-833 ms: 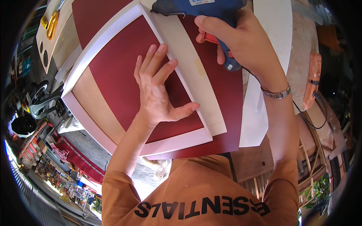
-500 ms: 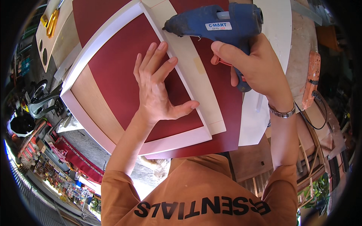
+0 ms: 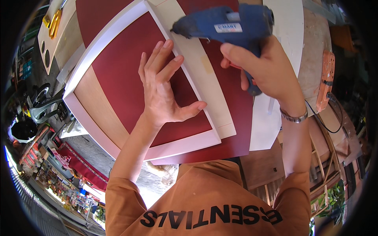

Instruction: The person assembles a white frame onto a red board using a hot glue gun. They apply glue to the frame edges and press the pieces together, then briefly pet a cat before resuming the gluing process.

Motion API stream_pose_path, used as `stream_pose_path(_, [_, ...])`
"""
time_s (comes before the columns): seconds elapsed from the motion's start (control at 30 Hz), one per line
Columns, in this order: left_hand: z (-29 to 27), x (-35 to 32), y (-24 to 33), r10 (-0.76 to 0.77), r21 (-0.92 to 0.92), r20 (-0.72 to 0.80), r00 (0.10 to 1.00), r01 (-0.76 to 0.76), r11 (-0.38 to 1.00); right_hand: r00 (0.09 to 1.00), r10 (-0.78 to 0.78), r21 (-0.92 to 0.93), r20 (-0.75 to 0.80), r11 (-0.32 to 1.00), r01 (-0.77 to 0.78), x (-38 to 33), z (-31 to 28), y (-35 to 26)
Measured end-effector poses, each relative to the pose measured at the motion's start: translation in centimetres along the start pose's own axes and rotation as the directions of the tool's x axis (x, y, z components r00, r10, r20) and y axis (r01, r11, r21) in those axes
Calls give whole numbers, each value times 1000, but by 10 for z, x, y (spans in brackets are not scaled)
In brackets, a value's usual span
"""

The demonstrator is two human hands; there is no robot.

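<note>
A blue hot glue gun (image 3: pixel 224 23) is gripped in my right hand (image 3: pixel 271 69), with a finger round its red trigger. Its dark nozzle points left and meets the inner right side of a white rectangular frame (image 3: pixel 179 139), or hovers just by it; which one I cannot tell. My left hand (image 3: pixel 161 86) spreads its fingers over the frame's right strip, thumb and fingertips resting at that strip. Beneath the frame lie a dark red sheet (image 3: pixel 126 51) and a pale wooden strip (image 3: pixel 104 98). Along the frame's right side runs a cream board (image 3: pixel 208 74).
An orange power strip (image 3: pixel 326 78) with a black cord lies at the right on the worktable. A white sheet (image 3: pixel 264 129) sits under the red one. At the upper left are yellow-handled tools (image 3: pixel 55 23) on a board with round holes. Shelves with goods stand lower left.
Both hands keep nearly the same pose. The left hand has shifted very slightly left, and the glue gun looks a little blurred from a small movement.
</note>
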State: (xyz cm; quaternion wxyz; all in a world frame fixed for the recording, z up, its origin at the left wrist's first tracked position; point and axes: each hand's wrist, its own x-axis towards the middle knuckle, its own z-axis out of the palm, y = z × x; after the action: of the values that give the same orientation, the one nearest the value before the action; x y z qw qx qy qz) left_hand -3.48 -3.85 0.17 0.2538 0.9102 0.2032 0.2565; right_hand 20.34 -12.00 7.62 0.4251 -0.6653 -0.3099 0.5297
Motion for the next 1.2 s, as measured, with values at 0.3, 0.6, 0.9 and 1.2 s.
stream_pose_path(0.3, [1, 2, 2, -10, 2, -29, 1000, 10, 1000, 1000, 22, 5, -2, 1000, -22, 0, 0, 0])
stream_pose_path(0.6, [5, -1, -3, 20, -22, -60, 998, -21, 1000, 998, 56, -21, 16, 998, -56, -7, -2, -3])
stream_pose_path(0.9, [5, 0, -2, 39, -16, -58, 998, -40, 999, 999, 49, 4, 9, 999, -49, -14, -1, 6])
stream_pose_path(1.2, [5, 0, -2, 26, 0, -51, 998, -26, 1000, 999, 36, 1, -7, 999, -36, -4, 1, 3])
